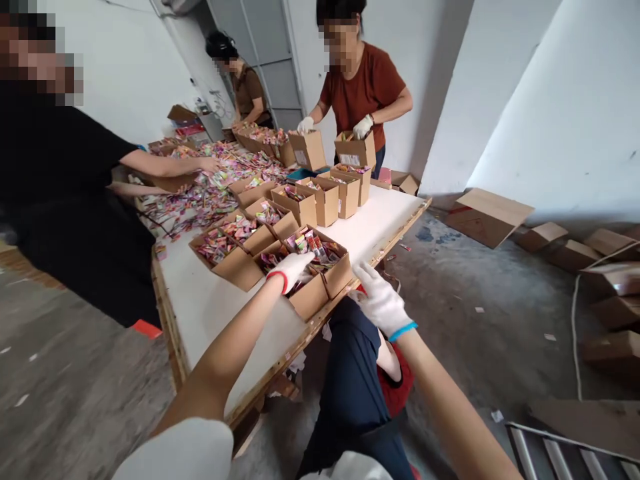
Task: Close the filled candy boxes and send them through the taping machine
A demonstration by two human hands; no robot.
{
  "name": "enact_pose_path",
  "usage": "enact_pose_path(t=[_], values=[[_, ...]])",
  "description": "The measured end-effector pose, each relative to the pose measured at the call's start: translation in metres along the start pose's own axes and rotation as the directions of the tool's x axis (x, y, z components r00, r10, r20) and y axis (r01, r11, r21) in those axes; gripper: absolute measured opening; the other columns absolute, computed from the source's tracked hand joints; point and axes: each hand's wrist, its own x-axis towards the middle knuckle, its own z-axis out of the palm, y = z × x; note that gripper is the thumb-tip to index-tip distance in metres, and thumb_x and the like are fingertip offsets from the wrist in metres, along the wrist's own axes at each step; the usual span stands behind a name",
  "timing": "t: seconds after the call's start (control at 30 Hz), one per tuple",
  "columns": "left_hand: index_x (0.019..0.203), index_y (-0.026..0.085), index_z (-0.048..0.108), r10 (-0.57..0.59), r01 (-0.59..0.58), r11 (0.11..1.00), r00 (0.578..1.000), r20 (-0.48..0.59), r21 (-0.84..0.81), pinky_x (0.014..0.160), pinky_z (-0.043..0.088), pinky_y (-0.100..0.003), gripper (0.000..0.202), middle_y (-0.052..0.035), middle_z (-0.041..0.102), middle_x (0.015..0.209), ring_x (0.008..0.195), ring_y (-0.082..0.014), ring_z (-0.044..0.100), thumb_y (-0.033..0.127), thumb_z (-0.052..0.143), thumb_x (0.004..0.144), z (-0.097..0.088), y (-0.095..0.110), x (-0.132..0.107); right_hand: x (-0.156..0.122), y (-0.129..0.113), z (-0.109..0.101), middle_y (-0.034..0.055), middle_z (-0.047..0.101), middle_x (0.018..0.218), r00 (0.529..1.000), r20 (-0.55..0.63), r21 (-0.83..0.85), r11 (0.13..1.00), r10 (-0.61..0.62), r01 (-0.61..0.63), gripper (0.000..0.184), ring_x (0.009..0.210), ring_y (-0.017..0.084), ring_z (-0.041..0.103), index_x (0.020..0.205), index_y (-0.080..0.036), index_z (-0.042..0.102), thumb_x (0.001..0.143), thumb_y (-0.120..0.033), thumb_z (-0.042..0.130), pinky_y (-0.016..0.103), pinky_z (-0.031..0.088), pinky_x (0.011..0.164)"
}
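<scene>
My left hand [291,269], in a white glove with a red cuff, reaches into the nearest open cardboard box [320,288], its fingers curled down on the colourful packets [315,247] inside. What the fingers hold is hidden. My right hand [380,298], gloved with a blue cuff, hangs just past the table edge [373,261] beside that box's right side, fingers spread, holding nothing.
More packet-filled boxes [235,243] line the white table [210,307]. A heap of loose packets [210,190] covers its far end. A person in black [65,200] stands at the left, and two others [360,87] handle boxes opposite. Flattened cartons [487,213] litter the floor on the right.
</scene>
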Motion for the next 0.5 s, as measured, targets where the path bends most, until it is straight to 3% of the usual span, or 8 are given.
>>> enact_pose_path(t=[0.13, 0.2, 0.23, 0.27, 0.3, 0.37, 0.4, 0.5], values=[[0.140, 0.024, 0.055, 0.210, -0.186, 0.973, 0.959, -0.192, 0.136, 0.115, 0.039, -0.044, 0.064, -0.0119, 0.058, 0.146, 0.140, -0.0352, 0.048, 0.045, 0.074, 0.082, -0.035, -0.007, -0.059, 0.077, -0.021, 0.014, 0.0086, 0.033, 0.165, 0.991, 0.106, -0.187, 0.977, -0.087, 0.106, 0.064, 0.128, 0.034, 0.053, 0.145, -0.029, 0.057, 0.082, -0.024, 0.068, 0.046, 0.044, 0.108], [0.142, 0.032, 0.055, 0.227, -0.233, 0.971, 0.968, -0.111, -0.046, 0.119, 0.037, -0.040, 0.054, -0.0043, 0.063, 0.140, 0.134, -0.0279, 0.055, 0.049, 0.064, 0.091, -0.025, -0.031, -0.090, 0.102, -0.016, 0.019, 0.0121, 0.046, 0.154, 0.984, 0.157, -0.210, 0.971, -0.079, 0.111, 0.041, 0.125, 0.036, 0.050, 0.121, -0.025, 0.073, 0.080, -0.029, 0.072, 0.052, 0.037, 0.111], [0.138, 0.032, 0.058, 0.126, -0.112, 0.971, 0.990, 0.055, -0.211, 0.116, 0.042, -0.038, 0.049, -0.0038, 0.068, 0.131, 0.125, -0.0256, 0.062, 0.049, 0.062, 0.093, -0.010, -0.047, -0.101, 0.112, -0.013, 0.021, 0.0128, 0.053, 0.145, 0.984, 0.166, -0.185, 0.979, -0.059, 0.090, 0.030, 0.126, 0.036, 0.048, 0.108, -0.022, 0.077, 0.079, -0.030, 0.074, 0.053, 0.033, 0.112], [0.134, 0.029, 0.061, -0.001, 0.110, 0.927, 0.957, 0.289, -0.359, 0.111, 0.047, -0.040, 0.046, -0.0061, 0.072, 0.123, 0.116, -0.0260, 0.067, 0.049, 0.061, 0.093, 0.009, -0.064, -0.107, 0.121, -0.009, 0.022, 0.0127, 0.057, 0.136, 0.985, 0.167, -0.143, 0.988, -0.036, 0.060, 0.022, 0.125, 0.035, 0.047, 0.097, -0.020, 0.077, 0.078, -0.030, 0.075, 0.053, 0.032, 0.113], [0.127, 0.022, 0.065, -0.125, 0.370, 0.829, 0.853, 0.507, -0.418, 0.105, 0.052, -0.046, 0.046, -0.0113, 0.074, 0.112, 0.106, -0.0291, 0.071, 0.048, 0.066, 0.089, 0.031, -0.080, -0.108, 0.130, -0.007, 0.021, 0.0115, 0.060, 0.128, 0.986, 0.167, -0.090, 0.996, -0.013, 0.028, 0.018, 0.123, 0.032, 0.048, 0.091, -0.019, 0.077, 0.076, -0.028, 0.076, 0.048, 0.034, 0.111], [0.130, 0.013, 0.061, -0.177, 0.524, 0.732, 0.763, 0.621, -0.435, 0.102, 0.055, -0.046, 0.046, -0.0189, 0.073, 0.113, 0.104, -0.0282, 0.073, 0.044, 0.053, 0.096, 0.075, -0.105, -0.097, 0.146, -0.005, 0.015, 0.0072, 0.063, 0.114, 0.987, 0.158, 0.017, 1.000, 0.010, -0.013, 0.015, 0.108, 0.023, 0.055, 0.090, -0.016, 0.076, 0.077, -0.024, 0.074, 0.034, 0.042, 0.098], [0.131, 0.011, 0.060, -0.206, 0.621, 0.577, 0.739, 0.642, -0.530, 0.102, 0.055, -0.044, 0.047, -0.0198, 0.072, 0.115, 0.106, -0.0265, 0.073, 0.043, 0.050, 0.098, 0.095, -0.112, -0.087, 0.152, -0.005, 0.010, 0.0047, 0.063, 0.105, 0.988, 0.153, 0.058, 0.998, 0.009, -0.018, 0.015, 0.096, 0.018, 0.056, 0.090, -0.015, 0.075, 0.079, -0.023, 0.072, 0.027, 0.044, 0.088], [0.140, 0.015, 0.054, -0.167, 0.671, 0.296, 0.737, 0.655, -0.680, 0.104, 0.055, -0.038, 0.045, -0.0168, 0.068, 0.129, 0.119, -0.0220, 0.067, 0.037, 0.043, 0.102, 0.131, -0.111, -0.058, 0.159, -0.006, -0.021, -0.0019, 0.059, 0.082, 0.994, 0.110, 0.186, 0.982, -0.013, -0.008, 0.013, 0.073, 0.009, 0.050, 0.085, -0.011, 0.073, 0.080, -0.023, 0.069, 0.020, 0.039, 0.068]])
